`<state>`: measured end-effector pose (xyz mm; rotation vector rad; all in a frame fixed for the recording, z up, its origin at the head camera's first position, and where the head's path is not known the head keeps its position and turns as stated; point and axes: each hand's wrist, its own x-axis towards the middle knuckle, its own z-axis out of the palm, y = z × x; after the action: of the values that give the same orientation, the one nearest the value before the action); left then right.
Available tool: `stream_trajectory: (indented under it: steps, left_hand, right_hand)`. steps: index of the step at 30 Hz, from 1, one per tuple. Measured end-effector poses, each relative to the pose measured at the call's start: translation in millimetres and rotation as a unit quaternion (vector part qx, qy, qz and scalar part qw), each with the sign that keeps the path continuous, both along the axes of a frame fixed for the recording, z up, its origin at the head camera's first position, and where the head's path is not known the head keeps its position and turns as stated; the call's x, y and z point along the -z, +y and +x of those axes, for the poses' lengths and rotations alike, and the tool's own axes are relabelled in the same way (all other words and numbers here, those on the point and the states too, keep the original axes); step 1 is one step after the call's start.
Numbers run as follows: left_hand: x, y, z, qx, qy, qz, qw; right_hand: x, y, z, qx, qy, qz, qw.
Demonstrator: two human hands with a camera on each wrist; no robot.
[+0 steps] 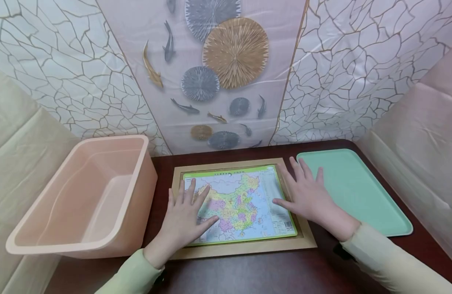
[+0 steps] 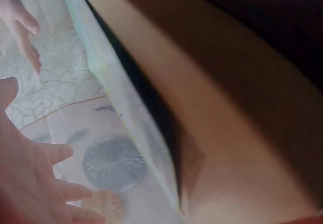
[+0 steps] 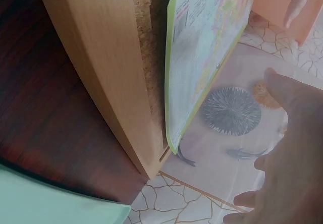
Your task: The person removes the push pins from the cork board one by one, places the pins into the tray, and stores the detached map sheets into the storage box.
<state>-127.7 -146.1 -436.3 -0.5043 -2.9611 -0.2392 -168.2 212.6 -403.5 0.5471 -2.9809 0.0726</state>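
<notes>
Two hands (image 1: pixel 182 218) (image 1: pixel 308 199) splayed, holding nothing, above map (image 1: pixel 233 206); only right wrist view resolves cork (image 3: pixel 146 65) inside frame (image 3: pixel 116 80).

One left hand (image 1: pixel 182 216) and one right hand (image 1: pixel 310 196) make two in my remote view, with eight fingers (image 1: pixel 202 198), two thumbs (image 1: pixel 207 224) and two sleeves (image 1: pixel 388 257) among them. I count one map (image 1: pixel 233 208) bearing a single barcode (image 1: pixel 288 224), one frame (image 1: pixel 248 248), one tray (image 1: pixel 351 188), one bin (image 1: pixel 143 196) and one table (image 1: pixel 270 271). Across one printed backdrop (image 1: pixel 321 53), I tally six discs (image 1: pixel 235 53), four grey and two gold, plus eight fish (image 1: pixel 168 47), six grey and two gold, partly visible ones included.
</notes>
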Motion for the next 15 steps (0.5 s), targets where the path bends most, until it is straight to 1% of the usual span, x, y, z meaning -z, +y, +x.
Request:
stream_trajectory:
  steps: [4, 8, 15]
  left_hand:
    - [6.6, -0.4, -3.1, 0.001, -0.019, -0.004, 0.9998]
    - [12.6, -0.6, -6.0, 0.01, -0.038, -0.006, 0.9992]
    - [15.2, -1.6, -6.7, 0.025, -0.054, -0.017, 0.9981]
  right_hand:
    - [3.5, -3.3, -5.5, -0.006, 0.004, -0.008, 1.0]
    - [8.4, -6.0, -10.8, -0.008, 0.002, -0.015, 1.0]
    - [17.7, -9.2, -19.5, -0.01, -0.012, -0.015, 1.0]
